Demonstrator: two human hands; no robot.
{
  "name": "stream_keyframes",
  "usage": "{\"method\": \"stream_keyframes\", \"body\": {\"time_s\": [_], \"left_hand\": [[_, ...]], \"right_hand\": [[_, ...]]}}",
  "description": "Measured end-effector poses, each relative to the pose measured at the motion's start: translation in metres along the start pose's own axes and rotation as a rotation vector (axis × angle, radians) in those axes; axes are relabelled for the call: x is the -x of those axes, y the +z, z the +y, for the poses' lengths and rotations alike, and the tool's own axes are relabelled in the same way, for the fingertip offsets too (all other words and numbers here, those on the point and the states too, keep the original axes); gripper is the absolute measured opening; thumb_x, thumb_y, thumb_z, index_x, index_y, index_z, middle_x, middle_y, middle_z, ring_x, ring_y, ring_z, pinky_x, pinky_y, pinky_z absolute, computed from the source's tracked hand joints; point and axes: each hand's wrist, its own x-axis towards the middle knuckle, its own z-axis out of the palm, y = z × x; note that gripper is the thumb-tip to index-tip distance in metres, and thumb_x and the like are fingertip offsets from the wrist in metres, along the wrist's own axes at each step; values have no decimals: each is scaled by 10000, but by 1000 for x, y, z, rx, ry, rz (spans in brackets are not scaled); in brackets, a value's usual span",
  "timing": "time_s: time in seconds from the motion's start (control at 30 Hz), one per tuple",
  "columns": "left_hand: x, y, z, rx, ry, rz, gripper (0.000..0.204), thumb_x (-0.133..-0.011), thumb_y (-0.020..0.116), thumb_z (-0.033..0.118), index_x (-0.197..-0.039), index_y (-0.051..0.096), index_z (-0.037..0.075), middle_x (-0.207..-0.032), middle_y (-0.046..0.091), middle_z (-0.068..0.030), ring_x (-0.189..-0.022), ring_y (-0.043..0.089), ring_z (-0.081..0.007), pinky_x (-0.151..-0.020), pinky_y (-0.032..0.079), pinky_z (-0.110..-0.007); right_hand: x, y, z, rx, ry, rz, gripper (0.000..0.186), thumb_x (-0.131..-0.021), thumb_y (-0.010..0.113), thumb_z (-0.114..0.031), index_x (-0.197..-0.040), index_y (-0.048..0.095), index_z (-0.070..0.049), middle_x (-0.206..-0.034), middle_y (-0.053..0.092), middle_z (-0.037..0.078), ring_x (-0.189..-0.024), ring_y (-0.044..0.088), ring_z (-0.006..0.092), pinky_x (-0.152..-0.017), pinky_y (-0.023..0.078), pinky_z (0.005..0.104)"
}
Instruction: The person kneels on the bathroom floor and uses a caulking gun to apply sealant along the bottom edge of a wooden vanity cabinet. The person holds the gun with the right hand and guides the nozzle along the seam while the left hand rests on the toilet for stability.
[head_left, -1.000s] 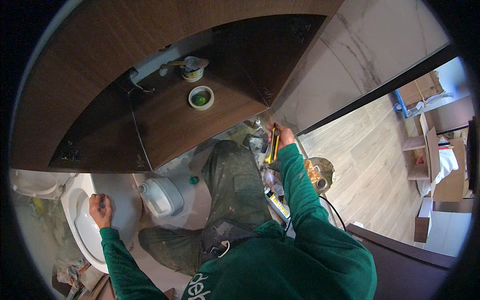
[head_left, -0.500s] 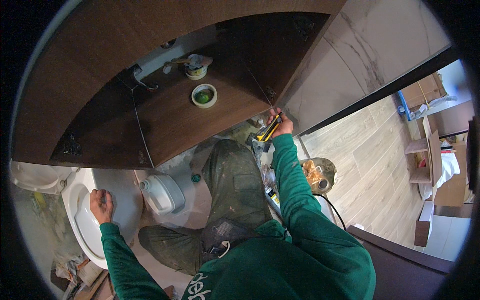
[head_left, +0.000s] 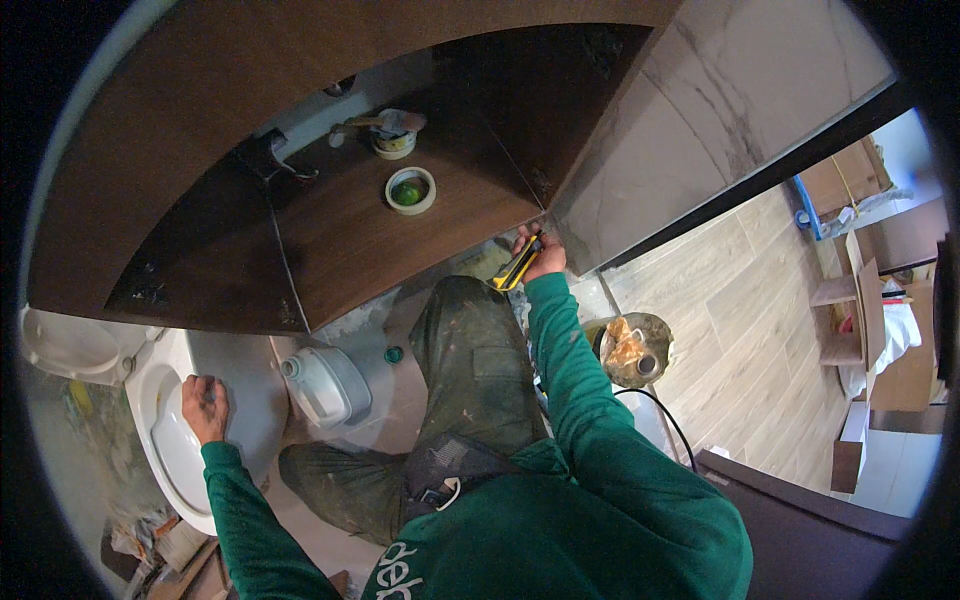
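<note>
In my right hand (head_left: 543, 256) is a yellow and black utility knife (head_left: 515, 265), held beside the front lower corner of a dark brown wood-look cabinet (head_left: 420, 235). Its blade tip is too small to make out. My left hand (head_left: 205, 408) rests on the rim of a white toilet bowl (head_left: 165, 440), fingers curled in; its palm is hidden. On the cabinet's bottom panel sits a roll of tape (head_left: 425, 207) with something green inside its ring. Behind it stands a small tub (head_left: 394, 150) with a whitish, smeared tool across its top.
A grey plastic jug (head_left: 325, 385) stands between the toilet and my legs, a green cap (head_left: 393, 354) near it. Right of my arm lies a stained round container (head_left: 635, 350) near a black cable (head_left: 672, 415). A marble-look panel (head_left: 690, 130) borders the cabinet; boxes (head_left: 860, 300) stand far right.
My right hand has moved slightly left and down with the knife, which now points lower left, closer to my knee. My left hand stays on the toilet.
</note>
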Motion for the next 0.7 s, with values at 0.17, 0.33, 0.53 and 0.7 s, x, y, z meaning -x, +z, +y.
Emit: {"method": "stream_keyframes", "body": {"time_s": [0.17,0.33,0.53,0.7], "left_hand": [[0,-3,0,-101,33,-40,80,-777,653,72,-817,618,12,-792,545,-125,-780,569,-305,-711,464,-380],[-1,-3,3,-97,8,-52,83,-777,653,77,-818,618,14,-792,544,-126,-781,564,-313,-713,461,-386],[-3,-4,5,-122,3,-58,92,-773,654,72,-823,613,7,-797,545,-126,-775,566,-311,-708,467,-381],[-4,-4,7,-115,12,-37,95,-772,652,71,-829,608,10,-798,538,-127,-772,567,-311,-700,466,-381]], "right_hand": [[15,0,14,-15,-33,4,276,-990,296,-237,-1041,543,-123,-1107,652,161,-719,578,264,-620,500,398],[8,3,11,29,-15,30,269,-988,309,-245,-1082,533,-130,-1129,654,162,-715,577,266,-614,498,405],[8,-11,2,269,20,-116,243,-984,329,-210,-1160,480,-137,-1098,660,172,-655,567,258,-569,493,405],[16,-8,-15,484,57,-183,364,-996,322,-195,-1359,293,-172,-1138,663,164,-611,593,262,-550,517,393]]}}
